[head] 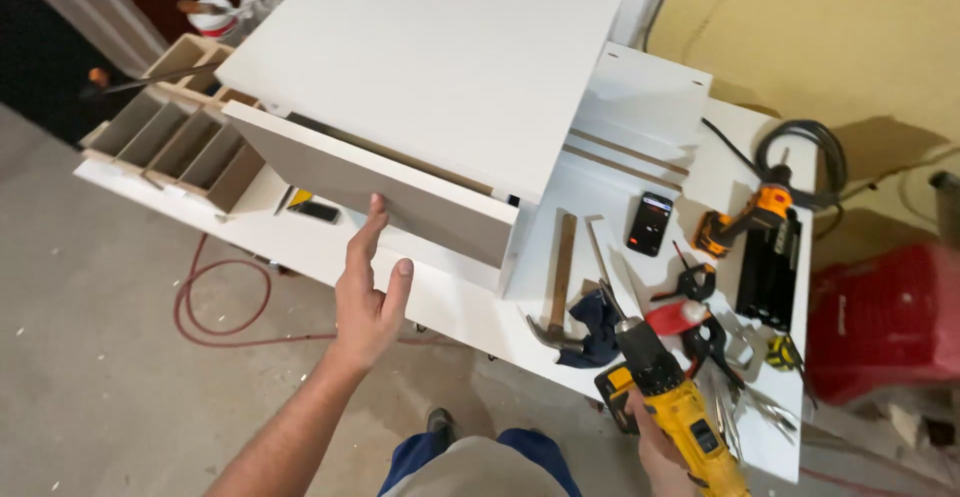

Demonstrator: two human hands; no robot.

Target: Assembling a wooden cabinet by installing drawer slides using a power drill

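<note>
A woodworking workshop. A white table (440,302) carries a half-built white cabinet (440,57), a hammer (558,287), clamps (693,282), an orange drill (740,219) and a compartmented wooden tray (170,137). The bare concrete floor (100,377) is dusty, with a red hose (215,302) lying across it.

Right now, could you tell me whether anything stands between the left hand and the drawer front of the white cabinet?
Nothing visible does. The left hand is open just below the drawer front, fingertips at its lower edge. The right hand holds a yellow drill off to the side.
</note>
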